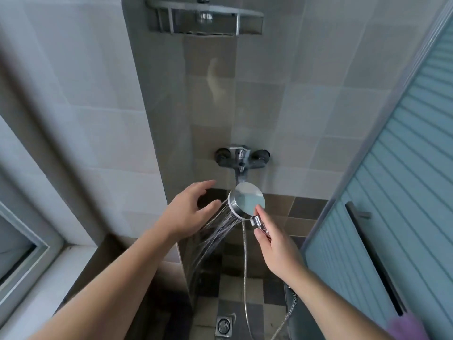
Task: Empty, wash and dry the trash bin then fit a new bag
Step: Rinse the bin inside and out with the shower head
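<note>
Far left: a window frame [36, 251] and pale wall tiles, nothing task-related there. Next, the left hand [188, 207] hangs in front of the wall w/ fingers spread and relaxed, gripping nothing, its fingertips just beside the water spray [215, 231], prob. testing temp or flow. Centre: the shower head [246, 201] is running, jets fanning down and to the left toward the floor; the mixer tap [242, 157] sits on the wall just above it, a wire shelf [206, 20] well higher up. The right hand [274, 244] holds the shower head's handle, fingers curled round the chrome stem, hose [245, 266] trailing down past the floor drain [223, 326]. Right: the ribbed shower door [404, 192] w/ its dark handle, and a blurred purple thing at the bottom corner, can't tell what. The trash bin isn't in view at all; a dark edge near the lower right could be part of it, but that's not clear. Judgement: water's on, so the wash step looks about to begin or just under way; whether the bin was emptied can't be checked here. Prob. left: rinse, dry, fit 1 new bag.
</note>
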